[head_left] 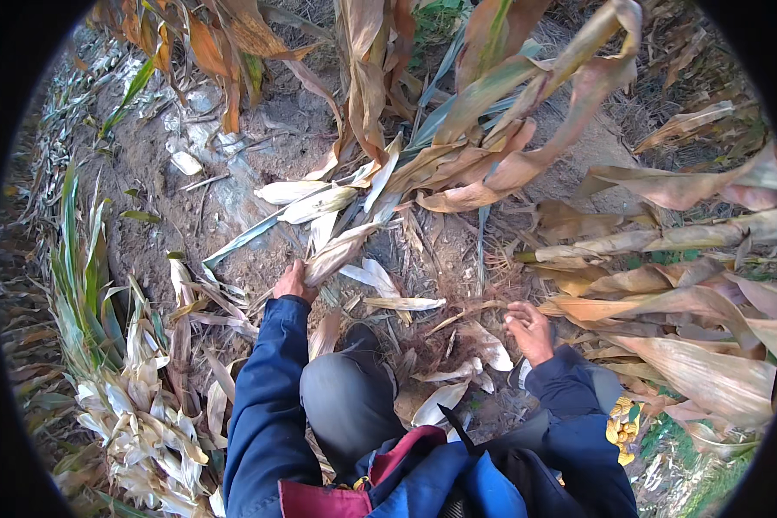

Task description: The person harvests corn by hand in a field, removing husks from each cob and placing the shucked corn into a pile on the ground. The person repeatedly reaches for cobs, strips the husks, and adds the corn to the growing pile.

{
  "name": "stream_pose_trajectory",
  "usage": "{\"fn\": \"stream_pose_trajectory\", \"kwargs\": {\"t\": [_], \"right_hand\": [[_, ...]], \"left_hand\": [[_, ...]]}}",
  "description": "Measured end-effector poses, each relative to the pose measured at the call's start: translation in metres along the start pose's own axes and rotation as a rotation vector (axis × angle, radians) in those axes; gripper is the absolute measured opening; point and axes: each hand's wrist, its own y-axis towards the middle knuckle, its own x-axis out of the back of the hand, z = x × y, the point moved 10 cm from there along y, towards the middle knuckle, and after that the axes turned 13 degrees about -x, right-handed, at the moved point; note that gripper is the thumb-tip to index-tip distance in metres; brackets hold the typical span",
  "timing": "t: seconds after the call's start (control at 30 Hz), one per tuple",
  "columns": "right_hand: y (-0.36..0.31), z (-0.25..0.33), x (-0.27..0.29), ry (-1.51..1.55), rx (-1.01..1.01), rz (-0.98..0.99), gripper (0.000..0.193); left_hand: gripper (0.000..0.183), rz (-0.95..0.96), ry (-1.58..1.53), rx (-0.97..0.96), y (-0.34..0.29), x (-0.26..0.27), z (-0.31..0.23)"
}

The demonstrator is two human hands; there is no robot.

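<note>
My left hand (293, 283) is closed round the lower end of an ear of corn in its dry, pale husk (344, 254), which points away and to the right. My right hand (529, 332) is held apart from it, over the ground on the right, fingers loosely bent and spaced, with nothing seen in them. Just left of that hand lie reddish-brown corn silk (445, 347) and loose husk pieces (406, 304). Beyond the held ear, more husked ears (319, 205) rest against a heap of dry cornstalks.
Dry cornstalks with long brown leaves (518, 168) lie ahead, and more stalks (665, 242) lie at the right. A pile of pale husks (142, 423) is at the left. Peeled yellow cobs (622, 429) lie beside my right arm. Bare soil (259, 155) shows at the upper left.
</note>
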Motion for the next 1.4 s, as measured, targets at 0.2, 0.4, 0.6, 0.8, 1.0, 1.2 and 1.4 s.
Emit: {"fn": "stream_pose_trajectory", "kwargs": {"t": [0.2, 0.4, 0.6, 0.8, 1.0, 1.2, 1.4], "right_hand": [[-0.097, 0.086, -0.063, -0.757, 0.884, -0.163, 0.083], [-0.13, 0.08, -0.051, -0.663, 0.831, -0.096, 0.074], [-0.146, 0.058, 0.001, -0.282, 0.811, -0.244, 0.053], [-0.179, 0.048, 0.029, -0.278, 0.912, -0.27, 0.054], [-0.205, 0.037, 0.034, -0.374, 0.934, -0.267, 0.077], [-0.232, 0.04, 0.033, -0.509, 1.154, -0.365, 0.088], [-0.216, 0.041, 0.023, -0.421, 0.998, -0.256, 0.082]], "left_hand": [[0.054, -0.137, 0.309, -0.896, -0.082, 0.133, -0.214], [0.05, -0.133, 0.531, -1.33, -0.185, 0.188, -0.387], [0.052, -0.882, 0.047, -0.875, -0.215, 0.262, -0.393], [0.052, -0.347, -0.967, -0.469, -0.16, 0.183, -0.347], [0.062, -0.447, -0.564, -0.461, -0.166, 0.181, -0.363], [0.038, -0.359, -1.02, -0.674, -0.176, 0.172, -0.401], [0.026, -0.752, -0.656, -0.917, -0.206, 0.206, -0.432]]}}
